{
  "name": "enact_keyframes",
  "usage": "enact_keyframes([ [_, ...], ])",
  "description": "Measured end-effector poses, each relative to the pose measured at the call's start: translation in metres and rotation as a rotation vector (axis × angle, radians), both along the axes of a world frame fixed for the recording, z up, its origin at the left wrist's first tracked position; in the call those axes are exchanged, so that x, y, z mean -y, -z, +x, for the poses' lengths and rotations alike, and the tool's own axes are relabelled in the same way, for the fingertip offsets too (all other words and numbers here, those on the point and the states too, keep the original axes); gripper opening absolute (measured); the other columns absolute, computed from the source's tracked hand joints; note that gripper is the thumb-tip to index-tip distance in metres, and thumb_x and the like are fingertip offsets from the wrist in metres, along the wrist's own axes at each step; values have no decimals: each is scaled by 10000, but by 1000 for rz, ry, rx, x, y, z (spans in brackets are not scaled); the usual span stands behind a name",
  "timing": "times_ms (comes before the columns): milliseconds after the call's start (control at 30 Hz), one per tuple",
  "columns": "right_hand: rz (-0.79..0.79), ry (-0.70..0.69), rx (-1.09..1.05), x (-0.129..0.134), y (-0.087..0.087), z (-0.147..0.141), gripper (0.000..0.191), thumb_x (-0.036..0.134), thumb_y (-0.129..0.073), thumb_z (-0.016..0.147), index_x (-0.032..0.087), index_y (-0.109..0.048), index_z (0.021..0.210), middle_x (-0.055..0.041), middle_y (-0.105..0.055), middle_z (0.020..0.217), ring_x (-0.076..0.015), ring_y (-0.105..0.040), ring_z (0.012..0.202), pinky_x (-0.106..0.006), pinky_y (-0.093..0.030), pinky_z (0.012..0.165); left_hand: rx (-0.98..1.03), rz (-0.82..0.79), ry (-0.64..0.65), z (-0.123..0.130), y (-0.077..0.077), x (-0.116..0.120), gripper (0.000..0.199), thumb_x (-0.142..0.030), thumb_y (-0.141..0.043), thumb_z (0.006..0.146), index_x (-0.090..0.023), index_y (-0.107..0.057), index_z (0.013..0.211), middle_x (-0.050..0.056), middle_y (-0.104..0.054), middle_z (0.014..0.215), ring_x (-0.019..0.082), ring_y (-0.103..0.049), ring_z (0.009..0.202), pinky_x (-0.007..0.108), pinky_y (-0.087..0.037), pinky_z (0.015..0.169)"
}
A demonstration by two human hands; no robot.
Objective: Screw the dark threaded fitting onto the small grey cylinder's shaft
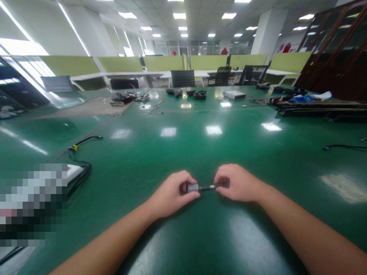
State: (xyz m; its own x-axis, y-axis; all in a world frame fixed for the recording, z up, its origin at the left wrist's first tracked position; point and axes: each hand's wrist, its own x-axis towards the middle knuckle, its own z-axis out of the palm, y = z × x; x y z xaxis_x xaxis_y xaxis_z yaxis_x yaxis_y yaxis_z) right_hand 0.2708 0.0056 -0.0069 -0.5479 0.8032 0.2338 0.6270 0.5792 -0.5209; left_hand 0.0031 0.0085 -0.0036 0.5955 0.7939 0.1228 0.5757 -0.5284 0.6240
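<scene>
Between my two hands, just above or on the green tabletop (183,152), a small screwdriver (205,188) lies level. It has a grey, partly clear handle, a thin black shaft and a silvery end. My left hand (177,191) curls around the handle on the left, thumb below and fingers above. At the other end my right hand (236,183) pinches the tip with thumb and fingertips. Whatever sits at the very tip is hidden by those fingers.
To the left lies a blurred-out pale device (31,194) beside black cables (82,172). Tangled parts (129,97), a silver box (234,94) and dark tools (174,92) stand along the far side. Dark metal strips (321,109) are piled at far right, with a black cable (346,146) nearer.
</scene>
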Motion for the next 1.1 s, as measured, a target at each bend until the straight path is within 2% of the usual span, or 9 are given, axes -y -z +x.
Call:
enact_keyframes([
  [433,-86,1,-41,-1,-5,7,81,119,-714,726,179,-724,780,6,-661,736,-120,-595,634,-227,-451,600,-13,10,-4,1,-3,1,245,-387,-716,857,-180,-651,970,10,-613,836,150,-555,719,259,-424,663],
  [533,-85,-18,-40,0,-2,-1,54,159,-731,762,187,-737,807,-2,-674,755,-130,-607,662,-244,-454,632,-14,12,-3,1,-2,1,236,-381,-719,855,-182,-650,962,6,-610,830,151,-550,719,260,-413,664],
  [667,-1,-76,-51,2,6,-23,74,235,-728,837,203,-751,900,-19,-708,839,-164,-631,799,-289,-444,750,-27,32,1,2,0,0,213,-355,-727,848,-190,-650,958,0,-601,815,158,-542,733,264,-397,669],
  [767,46,-76,-55,5,11,-36,77,242,-705,858,206,-742,915,-22,-706,858,-175,-621,835,-301,-429,770,-38,44,7,2,0,1,204,-331,-737,833,-198,-655,964,-1,-605,819,165,-540,745,271,-388,676],
  [900,49,-77,-52,7,13,-40,110,208,-710,829,208,-734,937,-22,-710,898,-181,-621,861,-308,-426,796,-49,72,18,3,-2,2,268,-280,-776,778,-214,-664,1013,7,-637,881,185,-558,808,295,-396,739],
  [1100,55,-90,-29,7,14,-39,86,212,-684,856,206,-729,929,-28,-712,888,-186,-622,854,-316,-420,795,-55,86,21,4,-5,3,203,-282,-776,763,-197,-661,906,3,-622,815,186,-558,776,297,-391,728],
])
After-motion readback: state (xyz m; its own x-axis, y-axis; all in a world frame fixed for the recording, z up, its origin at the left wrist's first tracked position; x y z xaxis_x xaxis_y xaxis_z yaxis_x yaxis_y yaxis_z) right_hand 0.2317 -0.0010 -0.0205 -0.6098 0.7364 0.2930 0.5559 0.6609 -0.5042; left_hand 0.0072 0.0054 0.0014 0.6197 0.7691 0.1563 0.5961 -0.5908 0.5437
